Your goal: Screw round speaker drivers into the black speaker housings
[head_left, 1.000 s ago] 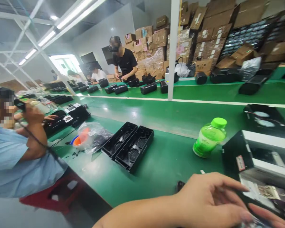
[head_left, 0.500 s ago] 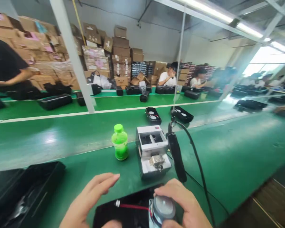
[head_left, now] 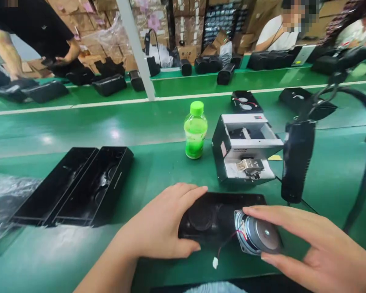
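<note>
Down low, left hand [head_left: 161, 228] spread, gripping the left end of a black speaker housing [head_left: 215, 217] flat on the green bench [head_left: 158, 171]. Right hand [head_left: 317, 248] pinching a round speaker driver [head_left: 258, 236] over the housing's right end. At 12 o'clock, green bottle [head_left: 195, 131]; at 1 o'clock, open white box [head_left: 247, 148].

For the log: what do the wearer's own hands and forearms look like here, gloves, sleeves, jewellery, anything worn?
Both are bare. The left hand shows no glove, ring or watch, and its forearm is uncovered down to the frame edge, with no sleeve in view. The right hand is also gloveless and ringless; its wrist is cut off by the frame. Fingernails are short and unpainted.
</note>
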{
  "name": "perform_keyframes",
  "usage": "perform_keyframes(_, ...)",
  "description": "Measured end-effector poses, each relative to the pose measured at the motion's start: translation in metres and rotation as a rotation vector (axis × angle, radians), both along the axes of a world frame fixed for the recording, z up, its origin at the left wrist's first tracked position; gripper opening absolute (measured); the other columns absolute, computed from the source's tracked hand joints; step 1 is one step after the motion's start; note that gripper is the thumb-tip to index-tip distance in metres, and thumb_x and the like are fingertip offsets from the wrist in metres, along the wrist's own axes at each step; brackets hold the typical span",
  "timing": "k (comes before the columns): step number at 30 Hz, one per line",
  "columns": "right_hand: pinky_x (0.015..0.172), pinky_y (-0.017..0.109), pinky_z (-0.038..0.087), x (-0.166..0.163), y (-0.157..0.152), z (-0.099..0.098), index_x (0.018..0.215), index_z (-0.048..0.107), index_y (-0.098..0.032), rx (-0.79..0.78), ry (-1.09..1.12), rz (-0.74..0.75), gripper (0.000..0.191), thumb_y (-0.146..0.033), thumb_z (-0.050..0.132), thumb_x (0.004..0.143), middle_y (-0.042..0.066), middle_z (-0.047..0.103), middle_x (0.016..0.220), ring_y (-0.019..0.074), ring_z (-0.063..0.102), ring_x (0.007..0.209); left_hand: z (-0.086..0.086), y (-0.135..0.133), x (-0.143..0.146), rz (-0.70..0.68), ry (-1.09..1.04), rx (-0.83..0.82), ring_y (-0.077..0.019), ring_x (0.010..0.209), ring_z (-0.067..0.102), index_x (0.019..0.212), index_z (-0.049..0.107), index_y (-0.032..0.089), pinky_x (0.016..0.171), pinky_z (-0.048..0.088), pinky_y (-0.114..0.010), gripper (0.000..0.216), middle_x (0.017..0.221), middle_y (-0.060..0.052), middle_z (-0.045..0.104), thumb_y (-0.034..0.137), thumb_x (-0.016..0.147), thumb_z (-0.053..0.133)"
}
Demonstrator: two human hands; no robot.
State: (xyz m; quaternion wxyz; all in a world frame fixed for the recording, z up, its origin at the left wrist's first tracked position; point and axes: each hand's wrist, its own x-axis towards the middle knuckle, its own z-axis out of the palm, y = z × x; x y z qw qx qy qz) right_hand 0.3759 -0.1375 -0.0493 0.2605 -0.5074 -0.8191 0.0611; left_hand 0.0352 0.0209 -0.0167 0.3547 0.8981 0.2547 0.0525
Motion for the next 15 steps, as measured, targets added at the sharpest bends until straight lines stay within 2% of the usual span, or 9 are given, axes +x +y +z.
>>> perform_keyframes(4, 0.108, 0.027, 0.067, -0.008, 0.015, 0.007, 0.157, 0.062, -0.026, -0.138, -0.037, 0.046, 0.046, -0.04, 0.065, 0.114, 0.005, 0.058, 0.147, 0.0229, 0.069, 0.124, -0.009, 0.002, -0.003, -0.05, -0.06, 0.006, -0.0415, 0.152, 0.054, 0.17, 0.045, 0.023, 0.129, 0.044, -0.06, 0.106, 0.166, -0.016, 0.058, 0.044, 0.079, 0.093)
perform_keyframes(7, 0.107, 0.023, 0.066, -0.012, 0.026, 0.015, 0.155, 0.06, -0.027, -0.232, -0.09, 0.072, 0.041, -0.039, 0.06, 0.116, 0.002, 0.055, 0.151, 0.0182, 0.066, 0.128, -0.011, 0.003, -0.004, -0.073, -0.071, 0.026, -0.0405, 0.154, 0.053, 0.17, 0.043, 0.02, 0.13, 0.043, -0.059, 0.108, 0.166, -0.017, 0.058, 0.047, 0.079, 0.094)
perform_keyframes(11, 0.102, 0.024, 0.067, -0.008, 0.036, 0.016, 0.155, 0.056, -0.027, -0.164, -0.174, 0.109, 0.038, -0.047, 0.052, 0.122, 0.0, 0.056, 0.148, 0.0165, 0.068, 0.123, -0.01, 0.002, -0.002, -0.085, -0.078, 0.034, -0.0379, 0.152, 0.054, 0.168, 0.043, 0.02, 0.13, 0.043, -0.055, 0.108, 0.164, -0.015, 0.058, 0.042, 0.077, 0.096)
perform_keyframes(15, 0.092, 0.031, 0.07, -0.008, 0.041, 0.006, 0.149, 0.058, -0.026, -0.177, -0.216, 0.094, 0.033, -0.038, 0.047, 0.121, -0.002, 0.06, 0.143, 0.0189, 0.071, 0.113, -0.009, 0.002, -0.001, -0.07, -0.06, 0.025, -0.0365, 0.148, 0.055, 0.167, 0.045, 0.021, 0.129, 0.045, -0.053, 0.108, 0.161, -0.014, 0.059, 0.034, 0.073, 0.096)
